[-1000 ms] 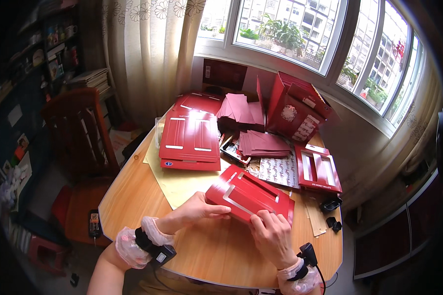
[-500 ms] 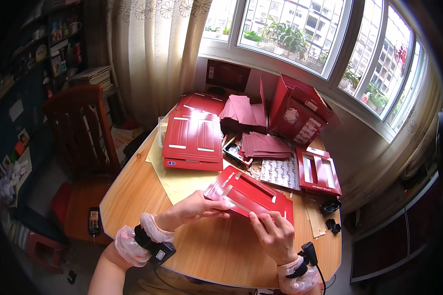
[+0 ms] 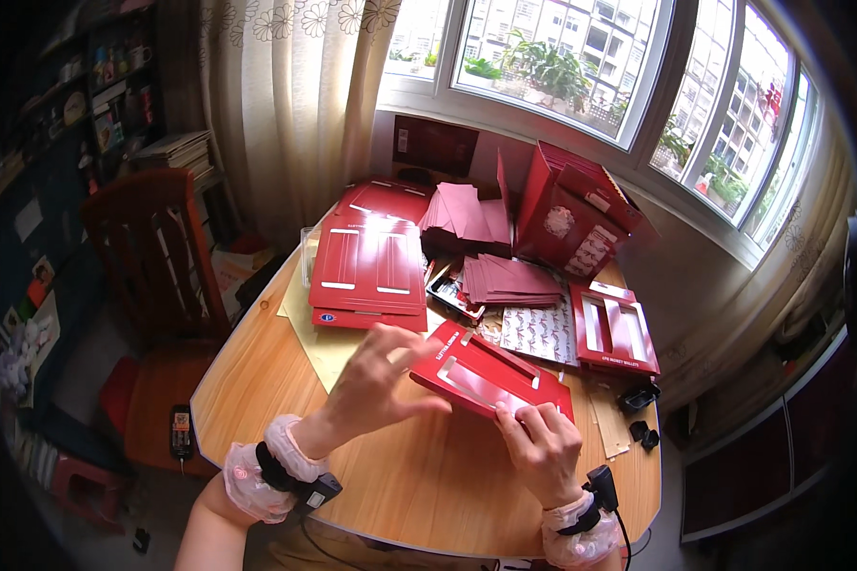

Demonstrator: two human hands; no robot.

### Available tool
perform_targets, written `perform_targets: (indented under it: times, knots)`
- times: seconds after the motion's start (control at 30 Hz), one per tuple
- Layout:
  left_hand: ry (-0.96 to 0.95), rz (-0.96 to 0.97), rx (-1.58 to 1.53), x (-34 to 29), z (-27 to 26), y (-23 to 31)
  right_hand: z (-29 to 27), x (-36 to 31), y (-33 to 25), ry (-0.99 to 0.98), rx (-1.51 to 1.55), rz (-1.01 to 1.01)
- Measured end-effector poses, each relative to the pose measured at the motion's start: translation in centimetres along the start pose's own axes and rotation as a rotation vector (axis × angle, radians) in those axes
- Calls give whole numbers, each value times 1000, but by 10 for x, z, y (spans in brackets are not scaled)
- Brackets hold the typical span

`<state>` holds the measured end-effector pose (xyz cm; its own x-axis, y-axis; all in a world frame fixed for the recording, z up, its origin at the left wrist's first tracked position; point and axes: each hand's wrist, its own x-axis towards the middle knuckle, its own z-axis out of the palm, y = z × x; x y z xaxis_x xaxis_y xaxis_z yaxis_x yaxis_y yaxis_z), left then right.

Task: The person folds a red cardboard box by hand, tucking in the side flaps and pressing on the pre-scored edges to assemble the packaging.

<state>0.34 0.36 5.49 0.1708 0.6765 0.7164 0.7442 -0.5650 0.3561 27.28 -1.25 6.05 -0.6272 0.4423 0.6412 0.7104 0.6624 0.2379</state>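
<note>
A flat red cardboard packet with two long cut-out windows is tilted above the near part of the table. My right hand pinches its near edge toward the right end, thumb and fingers closed on it. Just off the packet's left end, my left hand holds nothing, its fingers and thumb spread apart. Farther left lies a stack of similar red cardboard packets on yellow paper. Beyond the held packet are dark pink envelopes and a white sheet with a repeated print.
A large red box stands open at the back right, near the window. Another windowed red packet rests at the right, with small black objects by the table edge. A wooden chair is at the left.
My left hand has let go of the packet's left end, opened and lifted slightly up and left. My right hand still holds the packet, which has shifted slightly right.
</note>
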Motion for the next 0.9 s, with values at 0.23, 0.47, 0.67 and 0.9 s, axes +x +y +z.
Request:
perform_targets:
  times: [0.23,0.47,0.67,0.9]
  knots:
    - [-91,583,100,-11,13,13,-9,1,-11,19,-2,-77]
    - [-75,583,109,-10,10,16,-13,2,-13,25,-28,-76]
    - [-64,526,74,-6,2,19,-16,4,-15,84,-49,-73]
    - [-23,526,110,-4,-3,16,-23,0,-5,73,-72,-75]
